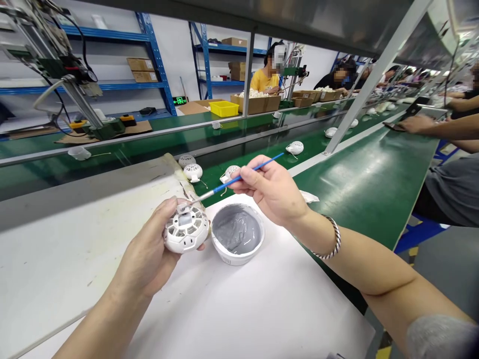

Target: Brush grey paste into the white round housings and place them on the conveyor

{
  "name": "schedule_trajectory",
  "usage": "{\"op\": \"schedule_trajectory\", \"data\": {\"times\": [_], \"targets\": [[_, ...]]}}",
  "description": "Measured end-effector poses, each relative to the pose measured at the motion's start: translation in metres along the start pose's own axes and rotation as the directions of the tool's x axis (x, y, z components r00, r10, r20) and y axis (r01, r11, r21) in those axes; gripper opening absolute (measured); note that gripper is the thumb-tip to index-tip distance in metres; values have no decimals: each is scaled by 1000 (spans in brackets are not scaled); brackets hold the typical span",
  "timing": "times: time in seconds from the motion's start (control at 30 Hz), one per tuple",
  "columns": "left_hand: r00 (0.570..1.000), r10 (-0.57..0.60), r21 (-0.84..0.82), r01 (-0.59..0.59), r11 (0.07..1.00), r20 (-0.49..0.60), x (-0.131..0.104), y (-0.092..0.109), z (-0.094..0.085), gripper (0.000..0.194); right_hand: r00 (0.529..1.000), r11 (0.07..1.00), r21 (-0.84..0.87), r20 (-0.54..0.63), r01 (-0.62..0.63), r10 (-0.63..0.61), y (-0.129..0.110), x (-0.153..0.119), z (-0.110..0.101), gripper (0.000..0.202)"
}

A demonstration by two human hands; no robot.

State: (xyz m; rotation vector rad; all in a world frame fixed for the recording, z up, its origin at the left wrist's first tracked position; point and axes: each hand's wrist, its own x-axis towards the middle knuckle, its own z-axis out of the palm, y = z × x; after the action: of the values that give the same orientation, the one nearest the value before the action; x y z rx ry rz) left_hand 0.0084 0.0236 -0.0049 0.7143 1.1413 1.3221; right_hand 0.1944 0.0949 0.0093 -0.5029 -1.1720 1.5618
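Note:
My left hand (151, 249) is closed around a round white plastic housing (187, 237) with a ring of openings and a small raised piece on top. Between the thumb and fingers of my right hand (271, 189) is a thin blue-handled paintbrush (224, 185). Its tip reaches the raised piece of the housing; whether it touches, I cannot tell. Just right of the housing stands a white tub (235, 260) holding grey paste (237, 232). My right hand is above and to the right of this tub.
Several similar white housings, one of them here (295, 148), lie along the green conveyor belt (262, 149). A white board (75, 239) is at left. Metal posts (374, 80) rise beside the belt. Co-workers sit beyond it, and a person's hand (417, 123) is at right.

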Motion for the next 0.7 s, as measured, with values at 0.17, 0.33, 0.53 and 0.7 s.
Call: {"op": "schedule_trajectory", "data": {"times": [0.17,0.33,0.53,0.7], "targets": [[999,16,-1,-16,1000,35,-3,1,-1,18,990,979,-153,11,138,-138,6,-15,4,24],[999,0,10,0,1000,49,-4,-2,-5,22,977,938,-276,31,212,-212,5,-25,3,18],[1000,23,59,-24,998,19,-2,-6,-6,26,957,886,-365,70,286,-280,3,-32,-4,12],[999,48,67,-47,997,-3,-3,-5,-1,29,932,859,-371,54,352,-359,-9,-37,-8,12]]}}
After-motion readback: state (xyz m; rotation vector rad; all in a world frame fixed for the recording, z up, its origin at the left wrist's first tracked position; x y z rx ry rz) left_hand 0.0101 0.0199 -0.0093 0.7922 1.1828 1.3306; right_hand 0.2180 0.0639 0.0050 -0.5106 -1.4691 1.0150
